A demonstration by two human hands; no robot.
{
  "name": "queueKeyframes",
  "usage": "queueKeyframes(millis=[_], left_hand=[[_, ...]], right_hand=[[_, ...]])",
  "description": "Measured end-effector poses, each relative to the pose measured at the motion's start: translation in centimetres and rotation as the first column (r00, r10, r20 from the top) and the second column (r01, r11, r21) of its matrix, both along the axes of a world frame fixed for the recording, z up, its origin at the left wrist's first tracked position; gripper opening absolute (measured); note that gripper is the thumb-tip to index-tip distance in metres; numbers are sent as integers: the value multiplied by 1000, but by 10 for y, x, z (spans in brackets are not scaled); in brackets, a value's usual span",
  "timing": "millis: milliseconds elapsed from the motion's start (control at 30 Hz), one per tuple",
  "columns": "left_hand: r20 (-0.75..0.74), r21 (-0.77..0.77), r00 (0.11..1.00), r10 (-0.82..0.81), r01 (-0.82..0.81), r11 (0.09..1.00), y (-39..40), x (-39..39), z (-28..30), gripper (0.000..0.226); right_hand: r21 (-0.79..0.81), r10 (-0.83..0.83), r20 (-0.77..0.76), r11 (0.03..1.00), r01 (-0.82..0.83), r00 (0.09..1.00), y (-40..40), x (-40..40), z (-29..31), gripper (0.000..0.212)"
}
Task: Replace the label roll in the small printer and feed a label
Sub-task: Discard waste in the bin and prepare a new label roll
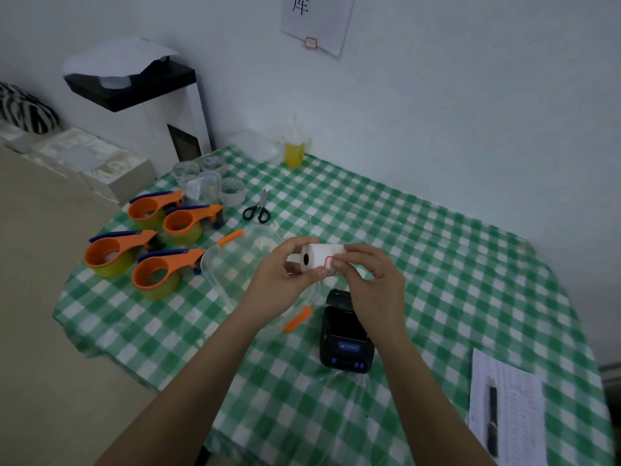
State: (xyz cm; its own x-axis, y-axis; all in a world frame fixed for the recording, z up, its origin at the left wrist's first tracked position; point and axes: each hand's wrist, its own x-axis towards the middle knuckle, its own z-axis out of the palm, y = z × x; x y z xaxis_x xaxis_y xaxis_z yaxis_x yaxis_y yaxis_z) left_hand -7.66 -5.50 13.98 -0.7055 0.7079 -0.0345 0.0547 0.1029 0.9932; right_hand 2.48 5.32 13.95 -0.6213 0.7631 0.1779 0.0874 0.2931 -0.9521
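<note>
A white label roll point(317, 255) with a dark core hole and a red-edged label at its free end is held above the table between both hands. My left hand point(282, 277) grips the roll from the left and below. My right hand point(373, 280) pinches the roll's label end with thumb and forefinger. Just below the hands lies the small black printer point(342, 334) on the green checked tablecloth, its lid open at the far end, its screen and blue buttons toward me. My right wrist covers part of the printer.
A clear plastic box point(235, 264) with orange clips sits left of the printer. Several orange tape dispensers point(148, 250), tape rolls point(232, 191) and scissors point(257, 208) lie farther left. A yellow drink cup point(295, 153) stands at the back. A printed sheet with a pen point(492, 418) lies at the right.
</note>
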Motion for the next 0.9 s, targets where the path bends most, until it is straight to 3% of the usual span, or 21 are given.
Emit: queueKeyframes(millis=[267,467,633,733,900], left_hand=[[-24,-39,1000,0,-1,999,4,2,0,40],[-15,-55,1000,14,-14,998,7,5,-2,40],[0,-51,1000,19,-19,999,7,7,-3,37],[4,-54,1000,23,-23,998,7,7,-3,37],[-4,-71,999,40,-41,997,6,8,-2,37]], right_hand=[[116,70,107,990,-83,992,8,-3,-2,15],[285,23,77,958,-44,997,9,0,-10,17],[424,21,20,905,-28,1000,9,2,-12,4],[346,30,34,937,-40,999,9,4,-11,19],[464,27,70,884,-57,997,10,1,-11,18]])
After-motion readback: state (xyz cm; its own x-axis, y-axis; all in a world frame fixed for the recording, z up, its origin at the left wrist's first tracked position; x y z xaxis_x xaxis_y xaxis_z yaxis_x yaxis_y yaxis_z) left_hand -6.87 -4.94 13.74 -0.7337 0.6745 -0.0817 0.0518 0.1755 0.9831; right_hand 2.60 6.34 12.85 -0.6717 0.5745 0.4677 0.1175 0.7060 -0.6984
